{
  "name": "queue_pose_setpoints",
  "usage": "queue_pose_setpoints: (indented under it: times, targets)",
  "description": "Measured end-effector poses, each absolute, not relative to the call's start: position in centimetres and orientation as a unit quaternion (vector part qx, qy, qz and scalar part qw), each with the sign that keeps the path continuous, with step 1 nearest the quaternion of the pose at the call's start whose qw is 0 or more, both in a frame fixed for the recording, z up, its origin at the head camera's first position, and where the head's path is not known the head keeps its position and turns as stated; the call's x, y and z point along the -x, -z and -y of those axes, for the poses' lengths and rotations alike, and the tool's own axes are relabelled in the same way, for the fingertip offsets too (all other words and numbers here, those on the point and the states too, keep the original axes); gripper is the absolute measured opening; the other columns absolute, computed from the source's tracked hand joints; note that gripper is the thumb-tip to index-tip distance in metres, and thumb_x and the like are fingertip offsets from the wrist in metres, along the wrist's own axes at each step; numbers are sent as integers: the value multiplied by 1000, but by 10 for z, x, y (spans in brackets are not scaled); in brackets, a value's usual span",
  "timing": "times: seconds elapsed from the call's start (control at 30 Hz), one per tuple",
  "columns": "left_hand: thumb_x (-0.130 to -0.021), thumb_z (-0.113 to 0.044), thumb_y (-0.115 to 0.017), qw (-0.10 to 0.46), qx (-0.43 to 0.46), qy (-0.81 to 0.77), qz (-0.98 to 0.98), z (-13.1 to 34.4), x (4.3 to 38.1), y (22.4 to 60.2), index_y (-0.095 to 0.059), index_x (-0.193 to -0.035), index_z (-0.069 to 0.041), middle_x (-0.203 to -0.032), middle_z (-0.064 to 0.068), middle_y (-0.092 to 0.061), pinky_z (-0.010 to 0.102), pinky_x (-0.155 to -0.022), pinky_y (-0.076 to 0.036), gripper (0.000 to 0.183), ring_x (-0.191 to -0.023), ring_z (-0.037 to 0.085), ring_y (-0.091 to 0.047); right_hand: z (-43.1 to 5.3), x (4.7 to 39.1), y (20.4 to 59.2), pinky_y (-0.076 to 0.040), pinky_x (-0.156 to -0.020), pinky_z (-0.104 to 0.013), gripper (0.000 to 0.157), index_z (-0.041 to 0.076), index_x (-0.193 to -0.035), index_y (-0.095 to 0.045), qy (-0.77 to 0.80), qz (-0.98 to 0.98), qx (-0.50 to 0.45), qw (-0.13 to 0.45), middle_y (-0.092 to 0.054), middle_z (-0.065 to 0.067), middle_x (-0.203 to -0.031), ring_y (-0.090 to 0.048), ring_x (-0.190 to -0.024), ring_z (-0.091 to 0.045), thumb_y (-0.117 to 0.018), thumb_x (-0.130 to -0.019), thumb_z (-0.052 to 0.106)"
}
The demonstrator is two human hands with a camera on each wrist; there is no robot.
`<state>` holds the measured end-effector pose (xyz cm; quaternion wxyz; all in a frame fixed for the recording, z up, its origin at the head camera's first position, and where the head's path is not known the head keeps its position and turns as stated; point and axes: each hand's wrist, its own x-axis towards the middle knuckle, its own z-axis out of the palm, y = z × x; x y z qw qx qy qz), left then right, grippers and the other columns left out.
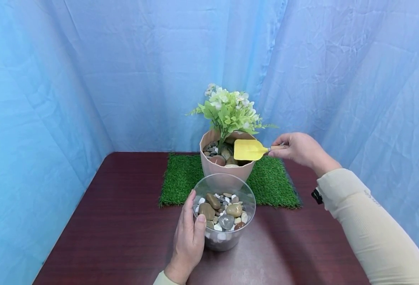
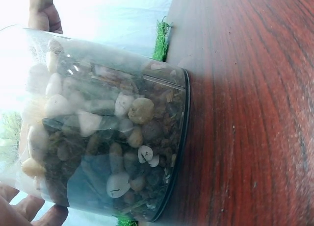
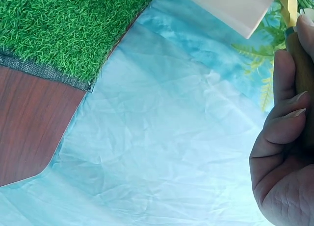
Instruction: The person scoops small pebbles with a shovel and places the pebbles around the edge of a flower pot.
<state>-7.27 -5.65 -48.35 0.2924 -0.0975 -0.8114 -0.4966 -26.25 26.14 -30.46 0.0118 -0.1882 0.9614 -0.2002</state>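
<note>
A blue curtain [image 1: 35, 118] borders the left edge of the dark red wooden table [image 1: 124, 213]. My left hand [image 1: 188, 237] rests against the left side of the clear container [image 1: 221, 245], fingers extended along the outer wall, thumb at the near rim. The container stands upright on the table and holds mixed stones [image 1: 207, 211]. Directly behind it, on the green turf mat [image 1: 181, 174], stands the pink planter [image 1: 244, 172], containing stones and a white-flowered plant [image 1: 231, 111]. The blade of the yellow scoop [image 1: 248, 150] is positioned over the right part of the planter's opening; I cannot tell whether it touches the rim. My right hand [image 1: 298, 148] grips the scoop's wooden handle [image 3: 303, 74]. A beige sleeve [image 1: 366, 225] covers my right forearm.
</note>
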Motion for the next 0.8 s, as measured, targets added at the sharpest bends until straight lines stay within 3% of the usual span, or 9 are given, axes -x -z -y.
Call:
queue_pose_setpoints:
  times: [0.43,0.8]
  targets:
    - [-103,-8,-52,288,95,502,810,55,73,484,-31,-164,-13,-165,8,-40,18,-123,-24,64,-150,27,-41,-254,245,315,-56,-84,-50,36,26,-111,-76,189,-967,172,-5,-78,2,-103,-71,-97,-24,-69,-96,58]
    - [-104,-9,-51,300,103,495,809,56,74,484,-32,-164,-10,-165,10,-41,18,-122,-25,63,-149,27,-43,-248,213,310,-52,-75,-39,34,28,-106,-77,212,-961,178,-31,-76,10,-91,-66,-84,-16,-69,-95,60]
